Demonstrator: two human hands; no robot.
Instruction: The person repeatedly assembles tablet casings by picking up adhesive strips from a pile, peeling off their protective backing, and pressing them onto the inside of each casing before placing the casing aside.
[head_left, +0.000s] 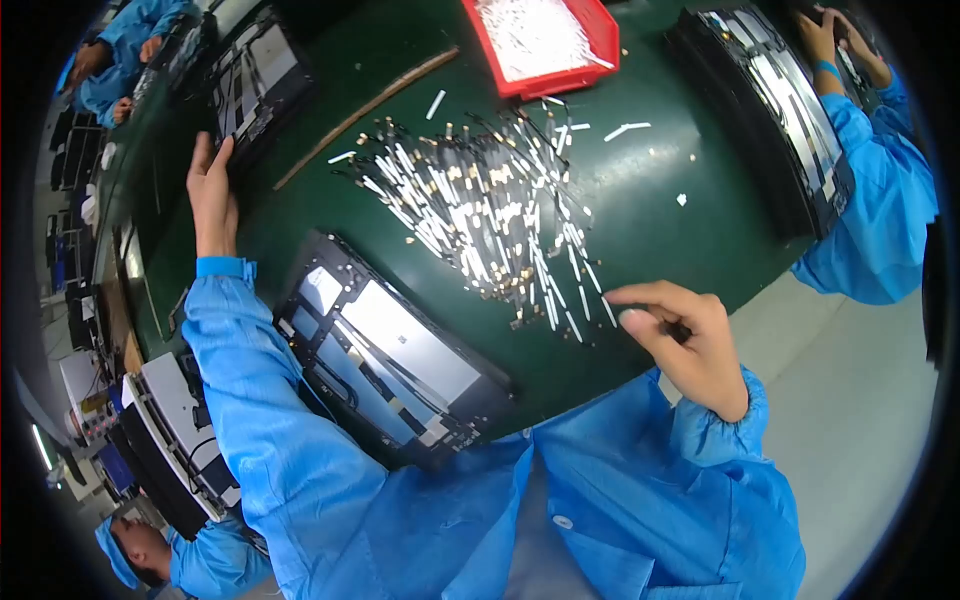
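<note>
At the upper left, my left hand (pixel 212 190) is stretched out with its fingers extended, at the near corner of a black-framed electronic panel (pixel 262 75). My right hand (pixel 690 340) is at the right edge of a spread pile of short black-and-white cable strips (pixel 480 205) with small gold-coloured ends. Its thumb and index finger are slightly apart beside the outermost strips, and I see nothing held between them. A second black-framed panel (pixel 405 345), with silver plates and dark cables inside, lies tilted on the table between my arms.
A red bin (pixel 610 40) of white pieces stands at the back of the green table (pixel 640 230). A thin brown strip (pixel 370 115) lies left of the pile. Stacked panels (pixel 770 110) are at the right, beside a co-worker's blue sleeve (pixel 880 190). Other people sit at the left.
</note>
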